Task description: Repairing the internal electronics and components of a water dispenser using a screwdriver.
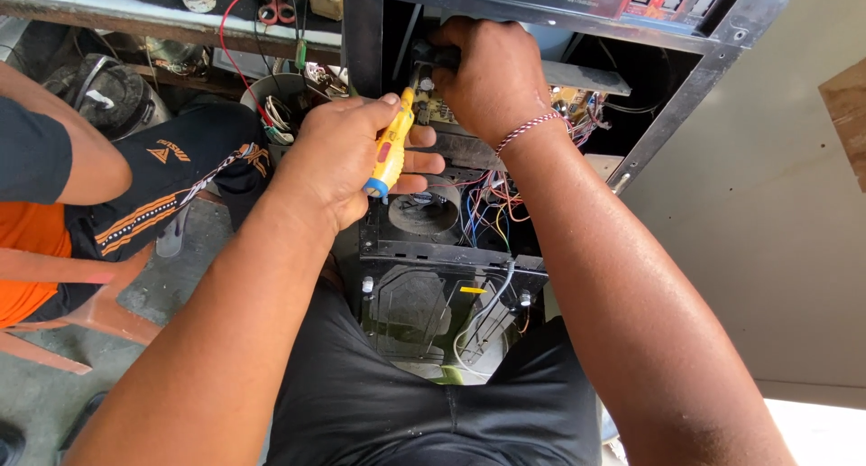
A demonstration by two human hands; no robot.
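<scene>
Black shorts fill the bottom of the view, and just above them both forearms reach up into the open appliance chassis, which I'll use as the reference for everything else. At the chassis's upper left, the left hand is wrapped around a yellow screwdriver, thumb on top, fingers curled snug round the handle, blue cap pointing back toward the lap and the tip aimed up into the chassis. Looks like a light, rigid plastic-handled tool, a bit slick I'd guess, so the fat middle of the handle is the place to grip it, which is where it's held. Right hand is deeper in at the chassis top, fingers closed on some dark part; can't tell exactly what. Just under that hand sits a circuit board with loose coloured wires trailing down, thin and easy to snag. Left of the chassis, another person sits in black-and-orange shorts, and a cluttered workbench runs along the top left.
</scene>
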